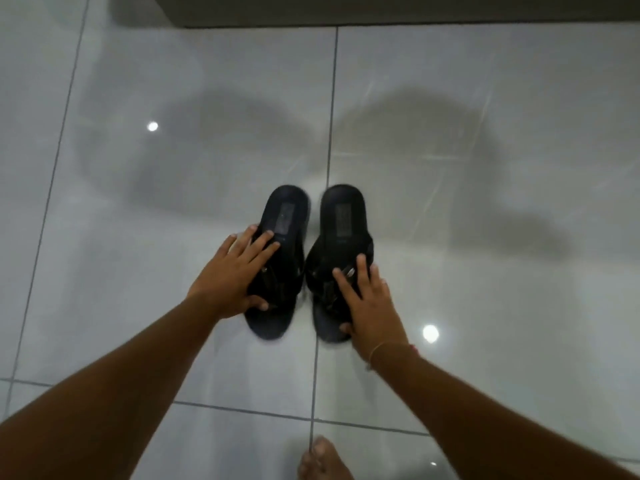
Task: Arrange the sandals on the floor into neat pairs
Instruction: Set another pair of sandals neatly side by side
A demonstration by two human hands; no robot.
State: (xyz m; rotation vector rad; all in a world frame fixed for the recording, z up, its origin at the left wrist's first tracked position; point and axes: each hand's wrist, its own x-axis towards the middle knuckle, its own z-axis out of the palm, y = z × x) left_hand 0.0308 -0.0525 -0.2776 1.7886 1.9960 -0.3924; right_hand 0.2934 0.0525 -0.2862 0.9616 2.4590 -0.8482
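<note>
Two black sandals lie side by side on the glossy grey tile floor, heels pointing away from me. The left sandal (282,220) has my left hand (233,277) over its strap, fingers spread on top and thumb curled under the near side. On the right sandal (343,216) rests my right hand (369,303), fingers across the strap and thumb at the toe end. A narrow gap separates the two sandals, and they sit almost parallel.
A bare foot (323,460) shows at the bottom edge. A dark wall base (381,10) runs along the top. Tile grout lines (330,133) cross the floor, with two bright ceiling-light reflections on it.
</note>
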